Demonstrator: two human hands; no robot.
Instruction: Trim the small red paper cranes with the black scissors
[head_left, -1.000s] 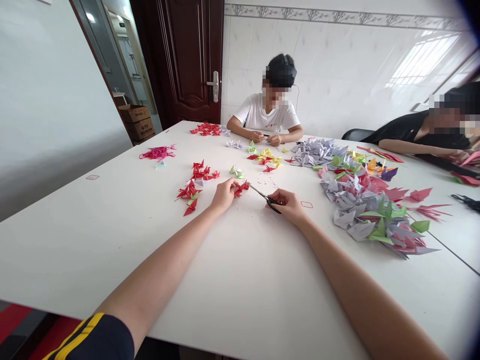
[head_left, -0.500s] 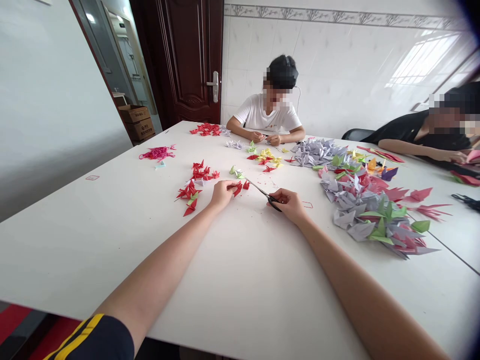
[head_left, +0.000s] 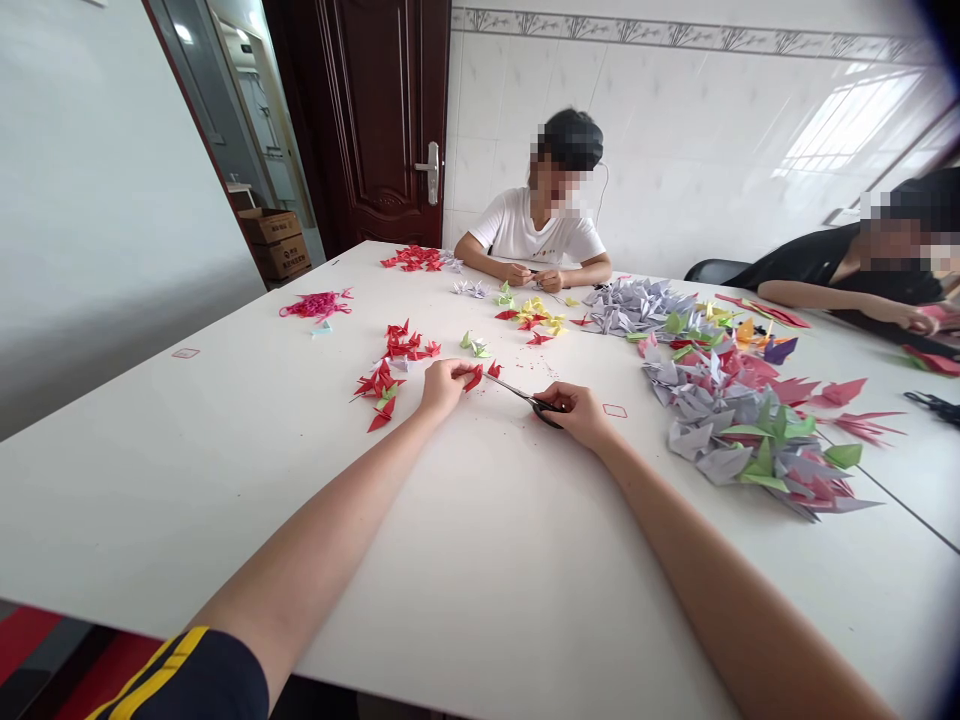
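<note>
Over the white table (head_left: 420,560), my left hand (head_left: 445,384) is closed in a pinch on a red folded paper crane (head_left: 474,378). My right hand (head_left: 576,410) is closed around the black handles of a pair of scissors (head_left: 523,396), whose blades point left and end close to the red crane. Whether the tips touch the paper I cannot tell. Another small red paper piece (head_left: 494,370) lies by the scissor tips. A pale green crane (head_left: 474,346) sits just beyond, and a cluster of red cranes (head_left: 379,385) lies left of my left hand.
A large heap of grey, pink and green cranes (head_left: 739,420) spreads over the right side. Yellow and red cranes (head_left: 540,315) lie farther back. Pink string (head_left: 315,304) is at the left. One person in white (head_left: 536,235) sits opposite; another in black (head_left: 817,265) sits far right.
The scissors' tips have swung down and left, from near the pale green crane to beside the red crane in my left hand. My left hand has barely moved.
</note>
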